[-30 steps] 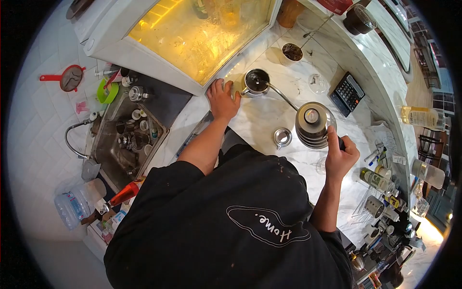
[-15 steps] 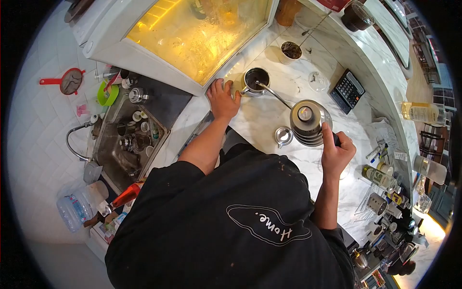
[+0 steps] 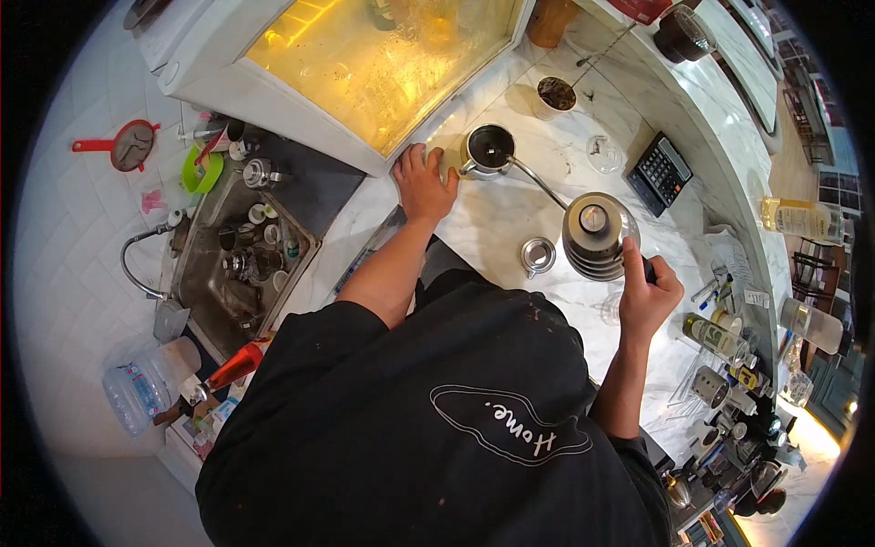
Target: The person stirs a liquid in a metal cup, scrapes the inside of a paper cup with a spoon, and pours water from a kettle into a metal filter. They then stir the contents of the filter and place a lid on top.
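My right hand is wrapped round the black handle of a steel gooseneck kettle. The kettle's thin spout reaches to the rim of a metal cup with dark contents. My left hand lies with spread fingers on the marble counter, beside the glass-fronted cabinet and just left of the cup. A small metal cup with a handle stands left of the kettle. Whether water flows from the spout I cannot make out.
A lit cabinet stands ahead. A white cup of dark grounds, a glass dish and a calculator are at the back. Left is a sink with dishes; right, several bottles.
My right hand and the kettle have moved slightly right, and the spout tip has shifted from over the middle of the metal cup to its right rim. My left hand has stayed in place.
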Motion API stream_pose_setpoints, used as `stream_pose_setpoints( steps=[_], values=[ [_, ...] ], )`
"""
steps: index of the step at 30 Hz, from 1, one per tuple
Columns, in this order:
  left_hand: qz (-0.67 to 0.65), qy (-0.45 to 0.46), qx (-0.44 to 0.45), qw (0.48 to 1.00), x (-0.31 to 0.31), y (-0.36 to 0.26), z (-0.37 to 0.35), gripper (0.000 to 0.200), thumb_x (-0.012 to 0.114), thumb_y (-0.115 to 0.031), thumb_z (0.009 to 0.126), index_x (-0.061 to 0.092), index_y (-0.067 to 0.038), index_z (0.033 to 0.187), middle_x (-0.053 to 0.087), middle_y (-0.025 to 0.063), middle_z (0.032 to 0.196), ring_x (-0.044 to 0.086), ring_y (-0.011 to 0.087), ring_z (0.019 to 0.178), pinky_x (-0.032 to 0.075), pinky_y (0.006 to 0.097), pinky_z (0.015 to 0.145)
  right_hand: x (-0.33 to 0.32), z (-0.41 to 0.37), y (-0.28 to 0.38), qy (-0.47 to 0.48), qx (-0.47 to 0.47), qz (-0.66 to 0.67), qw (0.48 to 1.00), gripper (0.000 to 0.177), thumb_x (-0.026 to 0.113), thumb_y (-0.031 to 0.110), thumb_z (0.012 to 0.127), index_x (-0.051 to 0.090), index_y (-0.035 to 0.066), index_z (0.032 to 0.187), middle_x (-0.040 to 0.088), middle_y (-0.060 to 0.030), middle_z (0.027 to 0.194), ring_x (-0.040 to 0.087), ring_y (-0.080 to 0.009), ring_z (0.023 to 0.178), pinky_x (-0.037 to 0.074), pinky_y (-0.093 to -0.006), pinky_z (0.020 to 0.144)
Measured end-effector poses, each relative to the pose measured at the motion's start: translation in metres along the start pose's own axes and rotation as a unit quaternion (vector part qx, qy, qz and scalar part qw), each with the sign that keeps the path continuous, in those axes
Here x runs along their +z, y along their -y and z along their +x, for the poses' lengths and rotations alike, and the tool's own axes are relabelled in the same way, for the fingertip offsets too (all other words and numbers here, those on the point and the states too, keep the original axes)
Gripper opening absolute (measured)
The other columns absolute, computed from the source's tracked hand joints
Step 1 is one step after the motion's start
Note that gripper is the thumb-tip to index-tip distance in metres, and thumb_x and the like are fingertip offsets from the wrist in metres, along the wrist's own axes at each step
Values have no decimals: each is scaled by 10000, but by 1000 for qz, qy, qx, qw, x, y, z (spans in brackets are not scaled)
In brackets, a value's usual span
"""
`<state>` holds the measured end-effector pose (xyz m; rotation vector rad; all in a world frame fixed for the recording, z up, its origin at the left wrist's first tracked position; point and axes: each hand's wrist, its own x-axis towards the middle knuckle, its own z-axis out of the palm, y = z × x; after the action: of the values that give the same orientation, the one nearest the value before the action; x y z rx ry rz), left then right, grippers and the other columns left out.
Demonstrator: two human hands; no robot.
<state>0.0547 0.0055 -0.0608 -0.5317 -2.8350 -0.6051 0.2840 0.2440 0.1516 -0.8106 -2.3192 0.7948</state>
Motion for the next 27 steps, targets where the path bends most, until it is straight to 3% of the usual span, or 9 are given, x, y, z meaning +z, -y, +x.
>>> stream_pose_setpoints(
  steps=[10, 13, 27],
  values=[
    [0, 3, -1, 1000, 1, 0, -1, 480, 709, -333, 846, 619, -127, 1272, 468, 141, 1356, 391, 338, 1360, 262, 529, 1160, 5, -2, 7, 10, -9, 16, 1000, 472, 821, 185, 896, 514, 1, 588, 399, 68, 560, 325, -44, 583, 218, -272, 507],
    [0, 7, -2, 1000, 0, 0, -1, 474, 693, -346, 860, 623, -123, 1272, 466, 139, 1358, 382, 338, 1369, 257, 539, 1165, 10, 0, 11, 3, 37, 32, 999, 504, 858, 191, 834, 479, 29, 544, 380, -39, 475, 279, -160, 523, 252, -359, 555],
    [-10, 16, -7, 1000, 3, 2, 0, 471, 673, -364, 878, 623, -104, 1267, 472, 143, 1356, 379, 349, 1378, 249, 563, 1172, -2, 1, 7, -16, 63, 20, 998, 550, 863, 233, 845, 458, 7, 550, 399, -16, 494, 320, -119, 548, 253, -337, 518]
  ],
)
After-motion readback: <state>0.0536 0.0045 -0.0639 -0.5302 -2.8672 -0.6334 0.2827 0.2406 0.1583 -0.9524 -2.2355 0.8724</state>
